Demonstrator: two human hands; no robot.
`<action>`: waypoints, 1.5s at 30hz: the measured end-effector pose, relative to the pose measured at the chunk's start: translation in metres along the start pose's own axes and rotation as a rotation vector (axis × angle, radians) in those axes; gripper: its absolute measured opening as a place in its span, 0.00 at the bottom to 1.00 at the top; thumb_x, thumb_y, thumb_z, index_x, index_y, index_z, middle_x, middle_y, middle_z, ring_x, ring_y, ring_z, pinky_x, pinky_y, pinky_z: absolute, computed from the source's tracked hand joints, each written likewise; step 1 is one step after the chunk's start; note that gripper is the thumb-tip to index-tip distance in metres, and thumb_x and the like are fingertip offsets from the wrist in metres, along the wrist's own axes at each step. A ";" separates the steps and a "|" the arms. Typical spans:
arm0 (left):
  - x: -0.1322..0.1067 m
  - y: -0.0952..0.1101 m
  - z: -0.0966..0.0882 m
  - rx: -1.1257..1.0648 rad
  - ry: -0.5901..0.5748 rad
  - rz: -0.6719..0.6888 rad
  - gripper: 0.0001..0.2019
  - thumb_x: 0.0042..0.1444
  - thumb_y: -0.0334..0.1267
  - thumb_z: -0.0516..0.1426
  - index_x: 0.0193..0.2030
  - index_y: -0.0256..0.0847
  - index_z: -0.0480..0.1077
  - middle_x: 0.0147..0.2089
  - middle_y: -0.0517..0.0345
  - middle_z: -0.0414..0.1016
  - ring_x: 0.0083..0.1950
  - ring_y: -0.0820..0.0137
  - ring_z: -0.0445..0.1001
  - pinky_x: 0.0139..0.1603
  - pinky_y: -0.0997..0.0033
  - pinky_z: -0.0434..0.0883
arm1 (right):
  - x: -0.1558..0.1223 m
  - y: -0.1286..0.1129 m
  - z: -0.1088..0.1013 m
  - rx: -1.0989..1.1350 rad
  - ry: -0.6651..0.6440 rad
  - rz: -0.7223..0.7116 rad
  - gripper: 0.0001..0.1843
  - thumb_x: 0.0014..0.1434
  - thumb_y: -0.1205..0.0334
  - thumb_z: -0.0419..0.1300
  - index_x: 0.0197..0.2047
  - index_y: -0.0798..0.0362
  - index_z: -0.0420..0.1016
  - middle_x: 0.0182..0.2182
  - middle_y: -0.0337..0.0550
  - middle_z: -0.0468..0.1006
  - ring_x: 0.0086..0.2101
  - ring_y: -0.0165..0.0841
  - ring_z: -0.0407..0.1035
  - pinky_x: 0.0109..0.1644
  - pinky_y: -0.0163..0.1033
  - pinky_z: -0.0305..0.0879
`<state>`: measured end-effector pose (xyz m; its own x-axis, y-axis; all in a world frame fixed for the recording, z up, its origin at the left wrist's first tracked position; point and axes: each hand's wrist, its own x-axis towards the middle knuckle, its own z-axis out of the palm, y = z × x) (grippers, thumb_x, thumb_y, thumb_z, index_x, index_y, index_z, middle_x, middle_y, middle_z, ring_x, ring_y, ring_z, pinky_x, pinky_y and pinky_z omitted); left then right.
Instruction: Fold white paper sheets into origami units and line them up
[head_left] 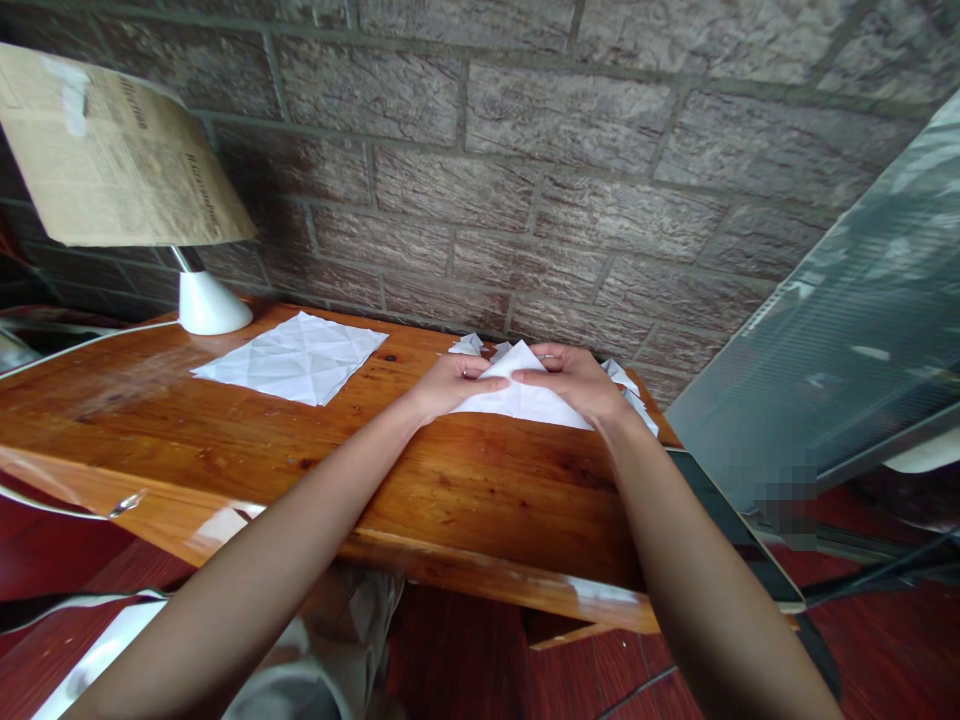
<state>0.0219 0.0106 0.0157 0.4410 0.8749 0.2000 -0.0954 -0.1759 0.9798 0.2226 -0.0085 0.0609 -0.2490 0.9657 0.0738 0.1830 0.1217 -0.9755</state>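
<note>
A white sheet of paper [525, 402], folded to a point at its far end, stands slightly raised over the wooden table. My left hand [454, 384] grips its left side, thumb on the near face and fingers behind. From the right, my right hand [574, 380] holds it the same way, with the thumb tips close together near the peak. The fingers behind the paper are partly hidden. Just beyond my left hand lies a small folded paper piece [469, 344]. More folded white paper [634, 395] rests to the right of my right hand.
On the left of the wooden table [450, 500] lies a creased white paper sheet [296, 357]. Behind it stands a lamp [214, 303] with a newsprint shade. A brick wall [487, 180] runs along the back. A dark flat panel [724, 520] sits by the right edge.
</note>
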 end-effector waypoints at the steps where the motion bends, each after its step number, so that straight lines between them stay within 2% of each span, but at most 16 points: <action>1: 0.000 0.000 -0.001 -0.022 -0.015 -0.029 0.19 0.39 0.48 0.71 0.31 0.35 0.78 0.29 0.59 0.77 0.28 0.73 0.70 0.27 0.75 0.62 | 0.000 0.000 0.000 -0.001 -0.001 0.003 0.26 0.39 0.57 0.75 0.42 0.56 0.78 0.32 0.43 0.83 0.27 0.31 0.73 0.29 0.34 0.67; 5: 0.000 0.002 -0.002 -0.081 -0.065 -0.080 0.19 0.35 0.46 0.72 0.32 0.36 0.78 0.32 0.58 0.79 0.31 0.71 0.72 0.32 0.73 0.66 | 0.001 0.001 -0.002 0.003 -0.037 0.015 0.25 0.39 0.57 0.75 0.41 0.56 0.79 0.34 0.44 0.83 0.28 0.32 0.74 0.31 0.35 0.69; 10: -0.002 0.005 -0.001 -0.066 -0.112 -0.047 0.17 0.36 0.46 0.72 0.29 0.36 0.78 0.29 0.59 0.78 0.29 0.72 0.71 0.28 0.75 0.65 | 0.002 0.006 -0.006 -0.040 -0.148 0.049 0.24 0.40 0.57 0.74 0.42 0.56 0.81 0.34 0.42 0.83 0.28 0.33 0.74 0.31 0.36 0.69; 16: -0.002 0.006 0.000 -0.035 -0.094 -0.060 0.16 0.36 0.43 0.72 0.27 0.35 0.76 0.28 0.59 0.77 0.27 0.73 0.71 0.27 0.75 0.64 | 0.001 0.003 -0.005 0.009 -0.130 0.062 0.25 0.39 0.59 0.75 0.42 0.56 0.80 0.34 0.43 0.83 0.28 0.33 0.75 0.31 0.35 0.70; 25: 0.001 -0.002 -0.004 0.077 -0.108 -0.060 0.19 0.34 0.46 0.72 0.24 0.33 0.74 0.22 0.63 0.71 0.23 0.76 0.67 0.22 0.77 0.65 | 0.001 0.003 -0.004 0.017 -0.110 0.045 0.25 0.38 0.58 0.75 0.41 0.57 0.80 0.32 0.43 0.83 0.28 0.33 0.75 0.29 0.35 0.71; 27: 0.001 -0.002 -0.004 0.063 -0.111 -0.067 0.19 0.34 0.46 0.72 0.26 0.33 0.75 0.23 0.62 0.72 0.24 0.75 0.69 0.24 0.75 0.69 | 0.001 0.003 -0.005 0.008 -0.106 0.045 0.25 0.38 0.58 0.75 0.41 0.57 0.80 0.32 0.43 0.83 0.28 0.33 0.75 0.29 0.35 0.70; 30: 0.000 -0.001 -0.004 0.008 -0.116 -0.095 0.21 0.36 0.48 0.72 0.30 0.34 0.77 0.28 0.58 0.77 0.30 0.69 0.76 0.33 0.67 0.77 | 0.001 0.001 -0.008 -0.004 -0.097 0.040 0.24 0.38 0.58 0.75 0.41 0.57 0.80 0.33 0.43 0.83 0.28 0.33 0.75 0.31 0.35 0.70; 32: -0.001 0.001 -0.003 -0.006 -0.118 -0.110 0.22 0.38 0.51 0.71 0.33 0.33 0.77 0.32 0.53 0.79 0.33 0.65 0.79 0.37 0.63 0.79 | 0.000 0.000 -0.011 -0.003 -0.097 0.042 0.24 0.39 0.58 0.75 0.41 0.57 0.80 0.33 0.44 0.83 0.29 0.33 0.75 0.32 0.36 0.70; 35: -0.002 0.002 -0.003 0.011 -0.123 -0.122 0.24 0.41 0.54 0.69 0.34 0.33 0.77 0.35 0.49 0.80 0.35 0.62 0.81 0.37 0.63 0.80 | -0.001 0.000 -0.014 0.016 -0.089 0.050 0.25 0.39 0.59 0.75 0.41 0.57 0.79 0.34 0.44 0.84 0.29 0.33 0.75 0.32 0.36 0.70; 40: -0.002 0.004 -0.003 0.012 -0.135 -0.110 0.24 0.43 0.56 0.68 0.33 0.34 0.76 0.33 0.51 0.80 0.33 0.64 0.81 0.33 0.67 0.80 | -0.001 -0.001 -0.015 0.042 -0.087 0.044 0.24 0.38 0.59 0.75 0.40 0.56 0.80 0.34 0.43 0.84 0.29 0.33 0.75 0.34 0.37 0.70; 45: -0.005 0.008 -0.005 0.095 -0.152 -0.072 0.24 0.45 0.57 0.66 0.32 0.34 0.75 0.26 0.55 0.78 0.23 0.69 0.77 0.22 0.75 0.74 | -0.002 -0.001 -0.014 0.081 -0.113 0.048 0.25 0.37 0.58 0.75 0.40 0.57 0.80 0.32 0.42 0.83 0.28 0.32 0.74 0.35 0.36 0.70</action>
<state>0.0140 0.0071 0.0228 0.5738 0.8100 0.1209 0.0229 -0.1634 0.9863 0.2366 -0.0073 0.0650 -0.3479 0.9375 0.0070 0.1208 0.0522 -0.9913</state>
